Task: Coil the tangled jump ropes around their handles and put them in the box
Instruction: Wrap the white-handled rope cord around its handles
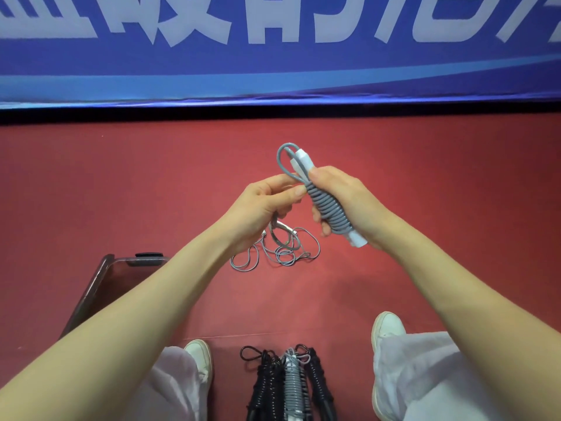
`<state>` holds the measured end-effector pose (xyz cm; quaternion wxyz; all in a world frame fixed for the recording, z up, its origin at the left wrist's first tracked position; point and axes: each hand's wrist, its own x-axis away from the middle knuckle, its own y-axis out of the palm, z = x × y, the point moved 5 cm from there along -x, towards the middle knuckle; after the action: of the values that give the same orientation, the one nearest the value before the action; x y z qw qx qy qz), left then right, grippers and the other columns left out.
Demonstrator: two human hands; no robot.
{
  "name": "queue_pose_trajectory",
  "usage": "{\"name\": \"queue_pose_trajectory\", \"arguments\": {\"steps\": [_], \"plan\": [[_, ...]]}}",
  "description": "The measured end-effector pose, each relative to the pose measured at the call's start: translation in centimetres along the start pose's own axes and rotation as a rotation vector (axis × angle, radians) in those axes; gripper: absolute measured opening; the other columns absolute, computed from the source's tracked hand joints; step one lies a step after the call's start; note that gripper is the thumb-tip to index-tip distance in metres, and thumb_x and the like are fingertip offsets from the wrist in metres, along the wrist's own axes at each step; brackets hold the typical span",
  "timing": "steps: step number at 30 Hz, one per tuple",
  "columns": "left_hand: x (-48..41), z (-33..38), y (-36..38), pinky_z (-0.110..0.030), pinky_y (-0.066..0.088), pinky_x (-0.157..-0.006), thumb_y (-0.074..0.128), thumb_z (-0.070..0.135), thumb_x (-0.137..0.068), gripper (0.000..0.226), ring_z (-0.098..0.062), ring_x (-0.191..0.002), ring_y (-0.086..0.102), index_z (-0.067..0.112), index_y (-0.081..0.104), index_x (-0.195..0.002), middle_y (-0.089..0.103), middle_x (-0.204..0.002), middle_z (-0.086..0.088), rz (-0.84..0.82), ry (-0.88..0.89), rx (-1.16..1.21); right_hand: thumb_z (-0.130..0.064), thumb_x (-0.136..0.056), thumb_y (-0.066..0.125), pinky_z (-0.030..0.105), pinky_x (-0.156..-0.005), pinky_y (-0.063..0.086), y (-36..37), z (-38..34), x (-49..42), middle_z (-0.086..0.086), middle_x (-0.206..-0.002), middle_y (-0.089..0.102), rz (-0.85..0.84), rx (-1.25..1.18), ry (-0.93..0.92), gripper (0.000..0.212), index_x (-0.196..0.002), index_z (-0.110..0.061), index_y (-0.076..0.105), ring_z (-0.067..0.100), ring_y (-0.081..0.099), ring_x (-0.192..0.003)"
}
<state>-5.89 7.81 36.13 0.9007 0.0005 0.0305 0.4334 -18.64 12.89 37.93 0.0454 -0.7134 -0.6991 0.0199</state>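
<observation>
Nearest, between the person's white shoes (198, 357), finished bundles lie on the red floor (425, 177): black coiled jump ropes (267, 387) with one grey coiled jump rope (293, 384) among them, all touching. Bottom ends cut off by the frame edge.

Further out, left side: clear plastic box (100, 287) with a dark clasp, partly hidden behind the left forearm. Contents cannot be told.

Mid-floor, beneath the hands: loose grey cord tangle (282, 250), lying in overlapping loops.

Above it, held in the air: grey jump rope with white handles (326, 205), cord wound tightly round the paired handles, tilted. Right hand (343, 196) clenched round the wound section. Left hand (261, 205) pinches the free cord just beside the coil; a small loop stands up at the top end.

Farthest: blue banner (273, 65) with large white characters.
</observation>
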Motion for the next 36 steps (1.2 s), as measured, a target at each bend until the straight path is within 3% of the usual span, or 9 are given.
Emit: {"name": "queue_pose_trajectory", "arguments": {"steps": [4,9,14,19,23,27,29,31,36], "plan": [[0.2,0.1,-0.5,-0.024,0.027,-0.057,0.058,0.039,-0.082,0.034,-0.010,-0.052,0.030,0.016,0.063,-0.107,0.039,-0.057,0.007,-0.131,-0.076,-0.135,-0.036,-0.097,0.051,0.026,-0.040,0.040,-1.4,-0.7,-0.3,0.011,-0.055,0.057,0.103,-0.027,-0.072,0.023,-0.095,-0.014,0.050,0.023,0.047,-0.037],[0.7,-0.4,-1.6,-0.027,0.029,-0.063,0.052,0.041,-0.093,0.033,-0.012,-0.059,0.032,0.016,0.072,-0.091,0.037,-0.059,0.007,-0.284,-0.184,-0.165,-0.047,-0.082,0.053,0.028,-0.041,0.043,-3.4,-2.0,-0.1,0.011,-0.055,0.057,0.063,-0.092,-0.058,0.045,-0.109,-0.011,0.047,0.022,0.046,-0.035],[0.3,-0.4,-3.0,-0.028,0.042,-0.069,0.070,0.030,-0.083,0.008,-0.008,-0.066,0.055,0.023,0.075,-0.084,0.060,-0.069,0.009,-0.166,-0.071,-0.299,-0.044,-0.082,0.051,0.021,-0.034,0.040,-0.3,-1.7,1.7,0.012,-0.056,0.054,-0.290,-0.077,0.110,0.042,-0.104,-0.009,0.049,0.019,0.046,-0.033],[0.3,-0.4,-2.5,-0.033,0.050,-0.073,0.071,0.004,-0.080,0.017,-0.008,-0.071,0.062,0.021,0.074,-0.078,0.071,-0.075,0.003,-0.210,-0.065,-0.406,-0.039,-0.090,0.056,0.022,-0.040,0.042,3.4,0.5,3.7,0.014,-0.064,0.051,-0.626,0.265,0.356,0.035,-0.090,-0.007,0.043,0.020,0.045,-0.042],[-0.2,0.7,-2.2,-0.031,0.051,-0.075,0.077,0.009,-0.078,0.006,-0.010,-0.072,0.064,0.014,0.073,-0.080,0.073,-0.079,-0.006,-0.085,0.021,-0.537,-0.049,-0.088,0.062,0.029,-0.051,0.047,0.6,2.6,2.1,0.007,-0.071,0.058,-0.365,0.701,0.447,0.043,-0.106,-0.013,0.047,0.021,0.051,-0.049],[-0.1,0.7,-1.2,-0.024,0.048,-0.057,0.080,0.012,-0.077,0.021,-0.014,-0.057,0.062,0.010,0.062,-0.086,0.067,-0.075,-0.003,0.034,0.042,-0.421,-0.060,-0.089,0.049,0.033,-0.073,0.045,-1.7,1.2,0.3,-0.001,-0.099,0.070,0.023,1.133,0.115,0.043,-0.128,-0.046,0.042,0.025,0.065,-0.079],[0.1,-0.1,-0.4,-0.025,0.047,-0.051,0.075,0.009,-0.081,0.024,-0.015,-0.051,0.057,0.009,0.055,-0.095,0.060,-0.075,-0.001,0.015,-0.048,-0.269,-0.058,-0.090,0.049,0.035,-0.074,0.037,-2.5,0.1,0.1,0.001,-0.111,0.067,0.225,1.227,-0.013,0.041,-0.128,-0.046,0.045,0.033,0.062,-0.099],[0.3,-0.9,0.4,-0.019,0.042,-0.048,0.069,0.012,-0.087,0.016,-0.011,-0.049,0.051,0.010,0.056,-0.098,0.055,-0.069,0.000,-0.045,-0.154,-0.222,-0.057,-0.089,0.052,0.035,-0.072,0.036,-2.8,-0.6,0.0,0.001,-0.111,0.067,0.364,1.230,-0.119,0.040,-0.125,-0.040,0.049,0.035,0.062,-0.100],[0.0,-1.7,0.0,-0.025,0.043,-0.074,0.067,0.026,-0.090,0.017,-0.006,-0.071,0.052,0.013,0.070,-0.101,0.055,-0.077,0.007,0.055,-0.154,-0.410,-0.055,-0.090,0.053,0.035,-0.065,0.037,-2.6,-1.6,0.5,0.003,-0.101,0.064,0.487,1.307,-0.310,0.045,-0.130,-0.034,0.051,0.037,0.063,-0.094]]}}
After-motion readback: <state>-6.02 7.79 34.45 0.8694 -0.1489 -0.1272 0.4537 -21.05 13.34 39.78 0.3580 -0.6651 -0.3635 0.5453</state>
